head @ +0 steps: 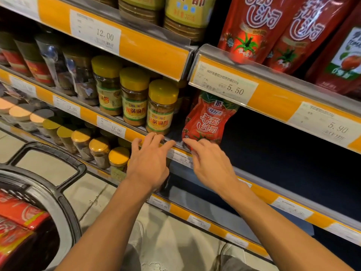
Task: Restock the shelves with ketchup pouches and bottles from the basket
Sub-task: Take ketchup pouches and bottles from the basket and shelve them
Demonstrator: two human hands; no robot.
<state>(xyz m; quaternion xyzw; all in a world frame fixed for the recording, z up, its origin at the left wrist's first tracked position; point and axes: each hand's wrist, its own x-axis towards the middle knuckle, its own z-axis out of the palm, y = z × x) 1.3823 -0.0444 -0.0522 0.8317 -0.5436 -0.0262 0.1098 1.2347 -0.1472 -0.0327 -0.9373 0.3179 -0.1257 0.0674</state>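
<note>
A red ketchup pouch (209, 120) stands upright at the left end of a dark shelf (273, 153). My right hand (209, 163) is just below it, fingers spread, the index fingertip close to the pouch's lower left corner. My left hand (150, 163) hovers beside it, fingers spread over the shelf's price rail, holding nothing. More red ketchup pouches (252, 28) lean on the shelf above. The grey basket (48, 192) at lower left holds several red pouches (21, 214).
Yellow-lidded sauce jars (162, 106) fill the shelves to the left, close to my left hand. Orange price rails (273, 100) edge every shelf. The dark shelf stretches away to the right of the pouch. Tiled floor lies below.
</note>
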